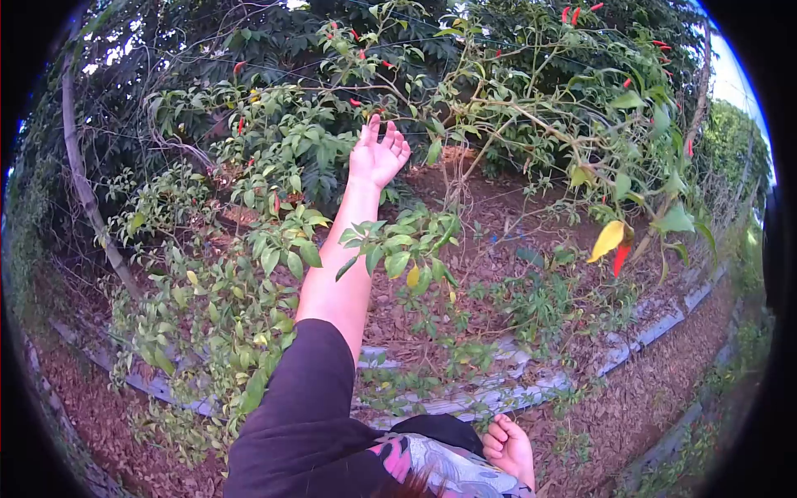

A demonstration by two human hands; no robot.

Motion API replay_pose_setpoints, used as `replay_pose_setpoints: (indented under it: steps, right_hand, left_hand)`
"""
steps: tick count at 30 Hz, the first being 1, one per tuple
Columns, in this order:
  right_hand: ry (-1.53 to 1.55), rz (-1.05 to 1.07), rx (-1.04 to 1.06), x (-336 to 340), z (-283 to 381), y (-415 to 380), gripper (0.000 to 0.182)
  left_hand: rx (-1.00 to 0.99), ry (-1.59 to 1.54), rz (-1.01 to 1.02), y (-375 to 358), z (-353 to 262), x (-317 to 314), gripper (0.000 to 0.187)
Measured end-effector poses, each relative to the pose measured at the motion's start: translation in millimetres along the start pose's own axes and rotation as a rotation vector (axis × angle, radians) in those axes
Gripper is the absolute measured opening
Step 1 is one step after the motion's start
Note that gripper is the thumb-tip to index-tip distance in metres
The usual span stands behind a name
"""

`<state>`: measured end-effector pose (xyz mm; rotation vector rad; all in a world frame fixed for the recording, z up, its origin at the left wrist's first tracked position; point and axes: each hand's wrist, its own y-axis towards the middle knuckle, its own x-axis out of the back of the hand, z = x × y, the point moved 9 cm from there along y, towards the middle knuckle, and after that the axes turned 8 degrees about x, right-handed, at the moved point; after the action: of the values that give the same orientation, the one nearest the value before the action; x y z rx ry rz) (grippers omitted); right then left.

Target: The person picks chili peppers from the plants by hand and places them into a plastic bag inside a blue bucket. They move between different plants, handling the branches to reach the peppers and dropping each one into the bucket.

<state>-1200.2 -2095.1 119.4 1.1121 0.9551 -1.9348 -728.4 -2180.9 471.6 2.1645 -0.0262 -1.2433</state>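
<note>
My left hand (379,155) is stretched far out among the chili plants, palm turned up and fingers apart, with nothing in it. Just above its fingertips hangs a small red chili (356,103) on a branch. Leaves of a nearer chili plant (407,241) overlap my left forearm. Low and close to my body, my right hand (508,446) is curled into a fist beside my printed shirt (444,466). Whatever its fingers may hold is hidden. A large red chili (621,259) hangs beside a yellow leaf (608,241) on the right.
More red chilies (574,16) show high on the upper right branches. A wooden pole (83,183) leans at the left, and thin strings cross the plants. Grey plastic sheeting (531,386) edges the bed, with dry leaves (639,407) over the ground.
</note>
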Motion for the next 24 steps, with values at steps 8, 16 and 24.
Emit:
replay_pose_setpoints:
  steps: [8,16,24]
  right_hand:
    - [-0.056,-0.058,0.074,-16.4,-5.6,2.2,0.008]
    - [-0.181,0.005,0.01,-34.1,-23.7,20.5,0.009]
    - [-0.225,-0.045,0.042,-47.8,-7.4,35.3,0.009]
  left_hand:
    - [-0.211,0.399,-0.399,-28.5,22.0,61.2,0.023]
    - [-0.187,0.067,-0.395,-31.0,53.2,88.8,0.009]
    - [-0.748,0.677,-0.403,-94.1,68.0,14.4,0.018]
